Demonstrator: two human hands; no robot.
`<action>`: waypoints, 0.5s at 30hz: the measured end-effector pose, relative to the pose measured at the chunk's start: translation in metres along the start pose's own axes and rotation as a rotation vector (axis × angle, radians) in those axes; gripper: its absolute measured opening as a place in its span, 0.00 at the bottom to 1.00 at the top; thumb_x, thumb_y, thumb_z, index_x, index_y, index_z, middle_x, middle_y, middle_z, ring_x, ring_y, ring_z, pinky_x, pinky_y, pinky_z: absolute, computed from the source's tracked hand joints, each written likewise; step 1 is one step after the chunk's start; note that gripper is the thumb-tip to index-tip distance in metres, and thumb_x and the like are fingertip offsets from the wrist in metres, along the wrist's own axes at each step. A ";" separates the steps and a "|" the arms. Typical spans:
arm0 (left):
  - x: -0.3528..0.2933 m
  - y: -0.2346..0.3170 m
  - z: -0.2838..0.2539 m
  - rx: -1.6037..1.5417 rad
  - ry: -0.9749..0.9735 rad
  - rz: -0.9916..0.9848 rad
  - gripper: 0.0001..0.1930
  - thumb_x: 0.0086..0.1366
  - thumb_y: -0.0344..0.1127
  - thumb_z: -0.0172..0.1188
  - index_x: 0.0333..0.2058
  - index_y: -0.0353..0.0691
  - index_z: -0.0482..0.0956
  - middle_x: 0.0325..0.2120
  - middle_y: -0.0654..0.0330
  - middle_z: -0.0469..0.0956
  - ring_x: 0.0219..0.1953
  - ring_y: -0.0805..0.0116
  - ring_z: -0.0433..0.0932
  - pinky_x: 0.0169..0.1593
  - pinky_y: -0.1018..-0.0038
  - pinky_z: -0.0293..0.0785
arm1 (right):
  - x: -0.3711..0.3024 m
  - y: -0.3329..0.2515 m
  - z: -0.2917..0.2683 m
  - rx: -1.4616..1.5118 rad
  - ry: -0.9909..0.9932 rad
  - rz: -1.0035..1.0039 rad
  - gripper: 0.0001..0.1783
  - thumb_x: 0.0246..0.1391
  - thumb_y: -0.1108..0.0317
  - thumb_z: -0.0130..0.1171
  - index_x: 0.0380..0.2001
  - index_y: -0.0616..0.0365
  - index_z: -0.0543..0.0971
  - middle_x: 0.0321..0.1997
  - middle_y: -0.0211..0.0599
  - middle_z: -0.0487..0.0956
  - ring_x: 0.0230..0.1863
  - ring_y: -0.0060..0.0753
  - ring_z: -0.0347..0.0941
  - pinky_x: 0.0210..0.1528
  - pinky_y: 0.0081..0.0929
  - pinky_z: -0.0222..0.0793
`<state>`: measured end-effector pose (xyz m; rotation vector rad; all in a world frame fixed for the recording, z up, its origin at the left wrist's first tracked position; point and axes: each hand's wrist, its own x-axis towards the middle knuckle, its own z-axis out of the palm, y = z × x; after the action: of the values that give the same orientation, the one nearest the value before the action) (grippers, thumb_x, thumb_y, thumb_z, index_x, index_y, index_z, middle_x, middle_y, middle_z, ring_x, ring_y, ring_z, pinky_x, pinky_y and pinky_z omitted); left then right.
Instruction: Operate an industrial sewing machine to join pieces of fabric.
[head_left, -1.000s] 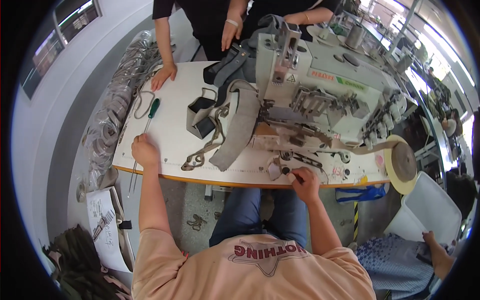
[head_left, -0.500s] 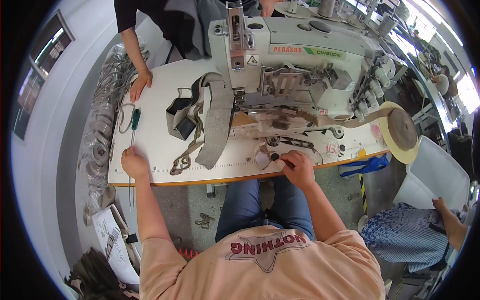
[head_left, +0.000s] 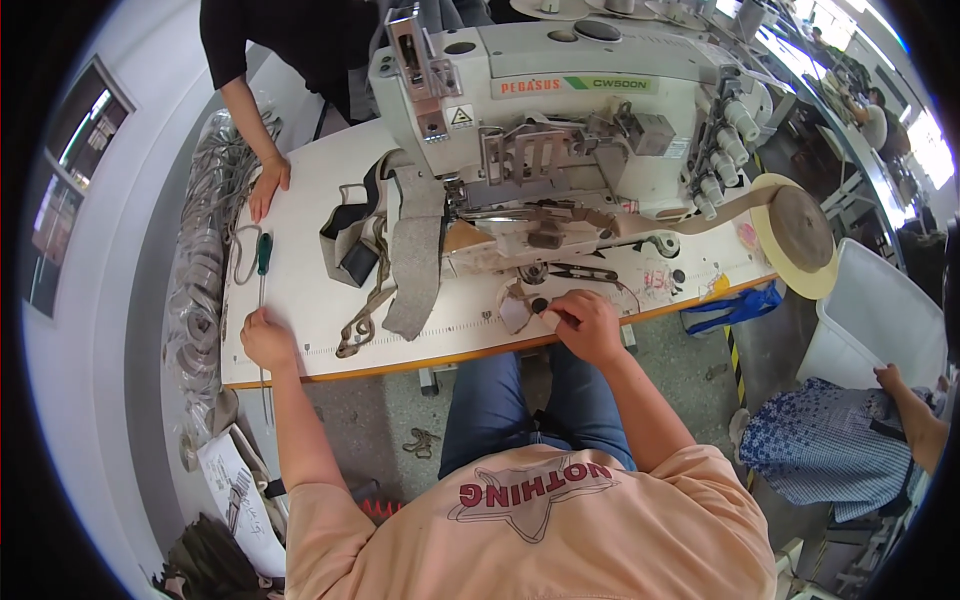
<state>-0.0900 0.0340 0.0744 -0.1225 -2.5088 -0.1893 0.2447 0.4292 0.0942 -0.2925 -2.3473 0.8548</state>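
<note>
At the left front of the white sewing table, my left hand (head_left: 268, 342) is closed, knuckles up. The shaft of a green-handled screwdriver (head_left: 264, 252) runs to its fingers. Thin metal rods (head_left: 267, 402) show below it, past the table edge. What lies inside the fingers is hidden. My right hand (head_left: 584, 325) is curled at the front edge, its fingertips pinched at a small black round knob (head_left: 540, 305). Beside that knob is a pale flat plate (head_left: 514, 313). A grey fabric band (head_left: 415, 255) hangs from under the industrial sewing machine (head_left: 590, 72) and lies across the table.
Black thread snips (head_left: 585, 273) lie behind my right hand. A roll of tape (head_left: 802, 230) feeds the machine from the right. Another person's hand (head_left: 270, 187) rests on the table's far left. Bagged bands (head_left: 197, 290) line the left side; a white bin (head_left: 870, 320) stands right.
The view has tilted slightly, shifting the machine and table leftward in the picture. Both my hands stay at about the same spots on the table.
</note>
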 end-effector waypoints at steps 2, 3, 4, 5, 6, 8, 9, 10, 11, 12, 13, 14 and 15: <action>-0.001 0.000 -0.001 0.002 -0.006 0.008 0.12 0.57 0.28 0.49 0.37 0.38 0.80 0.40 0.56 0.79 0.42 0.53 0.76 0.47 0.63 0.72 | -0.001 0.000 -0.001 -0.011 -0.012 -0.004 0.09 0.35 0.75 0.57 0.25 0.55 0.80 0.24 0.33 0.77 0.29 0.42 0.73 0.32 0.37 0.69; -0.001 -0.002 0.001 0.000 -0.003 -0.004 0.12 0.58 0.28 0.49 0.38 0.38 0.80 0.40 0.56 0.79 0.42 0.53 0.76 0.47 0.63 0.72 | -0.001 0.000 -0.001 -0.009 -0.006 0.000 0.09 0.35 0.75 0.57 0.25 0.55 0.80 0.24 0.33 0.77 0.29 0.42 0.73 0.32 0.37 0.69; -0.001 -0.004 0.004 -0.002 -0.001 -0.016 0.12 0.58 0.28 0.49 0.38 0.38 0.80 0.40 0.56 0.79 0.43 0.53 0.76 0.47 0.63 0.72 | -0.001 0.000 -0.001 -0.013 -0.010 -0.006 0.09 0.35 0.74 0.57 0.25 0.55 0.80 0.24 0.33 0.77 0.29 0.42 0.73 0.32 0.37 0.69; 0.000 -0.006 0.006 -0.004 0.001 -0.028 0.12 0.58 0.28 0.49 0.38 0.38 0.80 0.40 0.56 0.79 0.43 0.53 0.76 0.47 0.63 0.72 | -0.001 0.000 -0.001 -0.015 -0.014 -0.012 0.09 0.35 0.74 0.57 0.26 0.55 0.80 0.24 0.33 0.77 0.29 0.42 0.73 0.32 0.37 0.69; 0.001 -0.007 0.008 -0.004 0.003 -0.022 0.12 0.58 0.28 0.49 0.38 0.38 0.80 0.40 0.56 0.79 0.43 0.53 0.76 0.47 0.63 0.72 | -0.002 0.000 -0.001 -0.018 -0.019 -0.018 0.09 0.35 0.74 0.57 0.26 0.54 0.80 0.24 0.33 0.77 0.29 0.42 0.73 0.32 0.37 0.70; 0.002 -0.008 0.009 -0.002 0.010 -0.015 0.12 0.59 0.30 0.49 0.38 0.40 0.81 0.40 0.56 0.80 0.42 0.53 0.77 0.46 0.61 0.73 | -0.001 0.000 -0.002 -0.012 -0.019 -0.015 0.09 0.35 0.74 0.57 0.26 0.54 0.80 0.24 0.33 0.77 0.29 0.42 0.73 0.31 0.37 0.70; 0.003 -0.009 0.009 0.000 0.014 -0.011 0.12 0.59 0.31 0.49 0.38 0.41 0.81 0.39 0.56 0.80 0.42 0.52 0.78 0.45 0.60 0.74 | -0.002 0.000 -0.002 -0.007 -0.022 -0.014 0.09 0.35 0.74 0.57 0.26 0.54 0.80 0.24 0.33 0.77 0.29 0.42 0.73 0.31 0.37 0.70; 0.003 -0.009 0.009 0.002 0.016 -0.007 0.12 0.59 0.31 0.49 0.38 0.41 0.81 0.39 0.56 0.80 0.42 0.52 0.78 0.45 0.60 0.74 | -0.002 0.000 -0.002 -0.003 -0.026 -0.013 0.09 0.35 0.74 0.58 0.26 0.54 0.80 0.24 0.33 0.77 0.29 0.42 0.73 0.31 0.38 0.70; 0.003 -0.009 0.010 0.005 -0.003 -0.018 0.12 0.59 0.31 0.49 0.38 0.41 0.81 0.40 0.56 0.80 0.42 0.53 0.77 0.45 0.61 0.74 | -0.002 0.000 -0.001 0.000 -0.022 -0.011 0.09 0.35 0.74 0.58 0.26 0.54 0.80 0.24 0.33 0.77 0.29 0.42 0.73 0.31 0.38 0.70; 0.003 -0.007 0.008 0.008 -0.023 -0.029 0.12 0.59 0.30 0.49 0.39 0.40 0.81 0.40 0.56 0.79 0.43 0.53 0.77 0.46 0.61 0.73 | -0.003 0.001 -0.002 -0.003 -0.022 -0.010 0.09 0.35 0.74 0.58 0.26 0.54 0.80 0.24 0.33 0.77 0.29 0.42 0.73 0.31 0.37 0.70; 0.003 -0.005 0.007 0.010 -0.042 -0.040 0.12 0.60 0.30 0.49 0.39 0.40 0.81 0.41 0.57 0.79 0.44 0.53 0.76 0.47 0.62 0.73 | -0.003 0.001 -0.002 -0.007 -0.021 -0.010 0.09 0.35 0.74 0.58 0.26 0.54 0.80 0.24 0.33 0.77 0.29 0.42 0.73 0.31 0.37 0.70; 0.003 -0.004 0.006 0.011 -0.041 -0.036 0.12 0.60 0.30 0.49 0.39 0.40 0.81 0.41 0.57 0.79 0.44 0.53 0.76 0.47 0.62 0.73 | -0.003 0.002 -0.002 -0.010 -0.019 -0.009 0.09 0.35 0.74 0.58 0.26 0.53 0.80 0.24 0.33 0.77 0.29 0.42 0.73 0.31 0.37 0.70; 0.002 -0.002 0.007 0.015 -0.045 -0.032 0.13 0.60 0.30 0.49 0.39 0.40 0.81 0.41 0.57 0.79 0.44 0.53 0.76 0.47 0.62 0.73 | -0.004 0.002 -0.003 -0.008 -0.016 -0.006 0.09 0.35 0.74 0.58 0.26 0.53 0.80 0.24 0.33 0.77 0.29 0.42 0.73 0.31 0.37 0.70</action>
<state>-0.0964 0.0328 0.0701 -0.0818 -2.5582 -0.1819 0.2495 0.4309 0.0926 -0.2828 -2.3655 0.8479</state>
